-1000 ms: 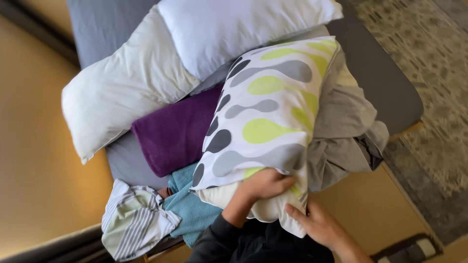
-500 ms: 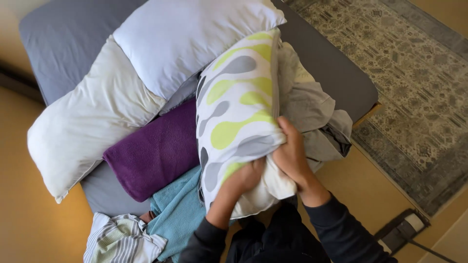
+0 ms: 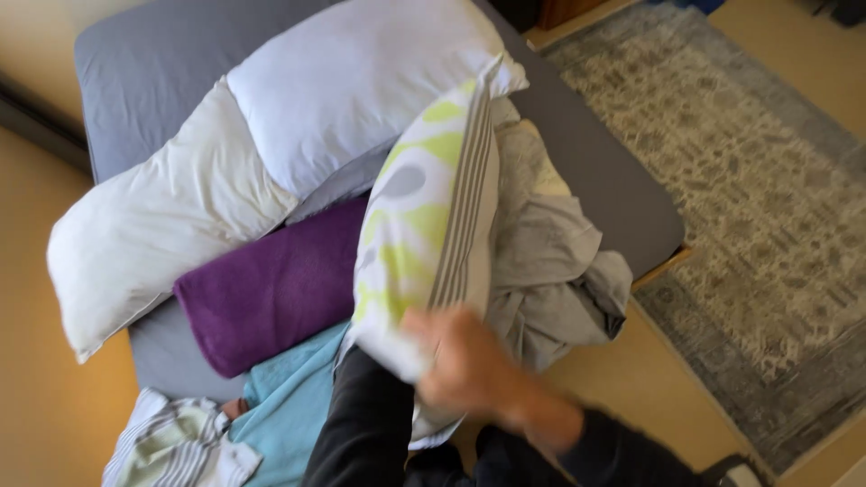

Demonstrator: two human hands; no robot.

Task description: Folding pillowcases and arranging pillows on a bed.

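A pillow in a white case with green and grey blobs (image 3: 424,225) stands on its edge on the bed, its striped side seam facing me. My right hand (image 3: 469,370), blurred by motion, grips the pillow's near lower end. My left arm in a dark sleeve (image 3: 361,424) reaches up to the same end, and the pillow hides that hand. A purple rolled blanket (image 3: 271,289) lies just left of the pillow. Crumpled grey bedding (image 3: 550,261) lies to its right.
Two white pillows (image 3: 361,81) (image 3: 162,225) lie across a grey mattress (image 3: 153,54). A teal cloth (image 3: 289,406) and a striped cloth (image 3: 171,446) sit at the near left. A patterned grey rug (image 3: 749,198) covers the floor on the right.
The patterned pillow has turned from lying flat to standing on edge. My right hand has moved from its side to its near end, and my left hand has slipped out of sight behind it.
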